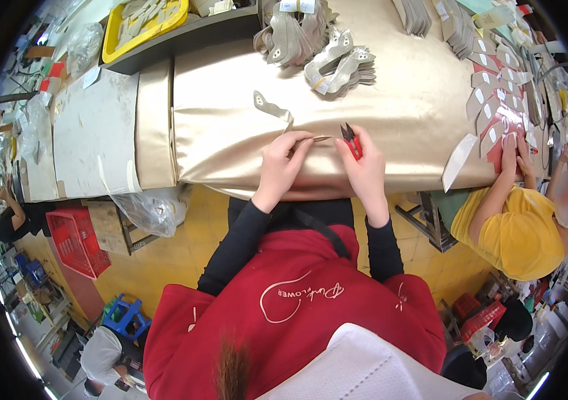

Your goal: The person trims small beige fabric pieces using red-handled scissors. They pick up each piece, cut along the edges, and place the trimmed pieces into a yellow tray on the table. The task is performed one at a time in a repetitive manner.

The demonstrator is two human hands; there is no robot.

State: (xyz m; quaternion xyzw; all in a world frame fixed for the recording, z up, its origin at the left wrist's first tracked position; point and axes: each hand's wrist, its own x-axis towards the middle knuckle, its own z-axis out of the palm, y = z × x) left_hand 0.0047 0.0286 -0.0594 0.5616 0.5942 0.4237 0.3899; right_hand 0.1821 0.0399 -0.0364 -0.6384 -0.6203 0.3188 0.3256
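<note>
My left hand (282, 165) pinches a thin, pale strip-like piece (322, 138), seen nearly edge-on and reaching toward the right hand. My right hand (366, 170) is closed round thread snips (352, 145) with red handles, their dark blades pointing up and away from me. Just beyond the left fingers a curved grey cut piece (272, 107) with small holes at its far end lies on the gold-covered table (220, 100). Whether it joins the pinched piece I cannot tell. Farther back lie a banded bundle of similar grey pieces (340, 70) and a taller stack (297, 33).
A yellow tray (184, 21) of pale pieces stands at the far left by a dark ledge (190, 45). More stacks (454, 30) lie far right. A co-worker in yellow (514, 230) handles pieces on a red sheet (497, 150). A plastic bag (154, 212) hangs left.
</note>
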